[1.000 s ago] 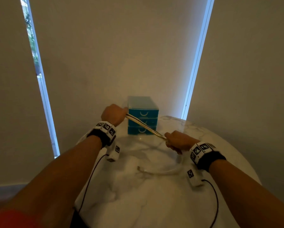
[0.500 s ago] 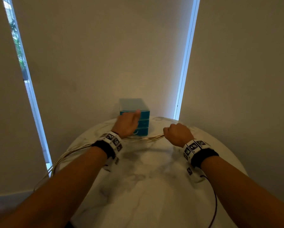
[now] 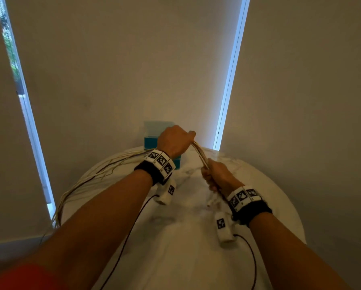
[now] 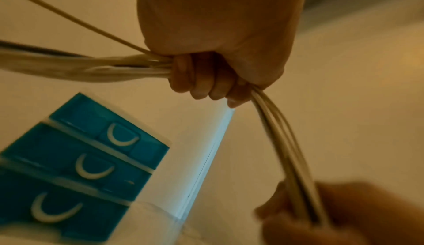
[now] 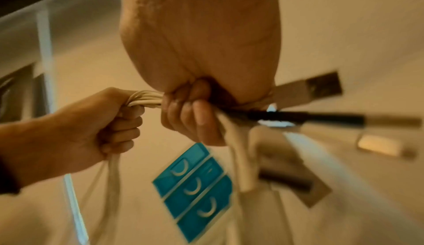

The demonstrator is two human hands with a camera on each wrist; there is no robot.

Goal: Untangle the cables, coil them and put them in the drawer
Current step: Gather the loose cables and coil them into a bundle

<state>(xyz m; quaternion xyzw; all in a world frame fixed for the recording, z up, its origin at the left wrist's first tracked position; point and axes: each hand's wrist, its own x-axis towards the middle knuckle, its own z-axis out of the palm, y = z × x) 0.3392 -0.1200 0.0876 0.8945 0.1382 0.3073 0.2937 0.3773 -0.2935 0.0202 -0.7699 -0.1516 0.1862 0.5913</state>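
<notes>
Several pale cables (image 3: 198, 154) run as one bundle between my two hands above the round marble table (image 3: 188, 258). My left hand (image 3: 176, 140) grips the bundle in a fist, raised in front of the blue drawer unit (image 3: 150, 138). From that fist the cables (image 4: 80, 67) sweep out in long loops (image 3: 87, 181) past the table's left edge. My right hand (image 3: 214, 175), lower and nearer, grips the same bundle (image 5: 146, 98); the plug ends (image 5: 325, 87) stick out beyond its fingers. All three drawers (image 4: 91, 167) look closed.
The drawer unit (image 5: 195, 189) stands at the table's far edge against the wall. Bright window strips (image 3: 229, 80) flank the wall panels. Thin black wrist-camera leads (image 3: 125, 239) hang under both forearms. The cable loops overhang the floor at the left.
My left hand has risen from near the drawers and closed round the bundle above the right hand. The right hand came nearer and lower. The loops still trail off the table's left.
</notes>
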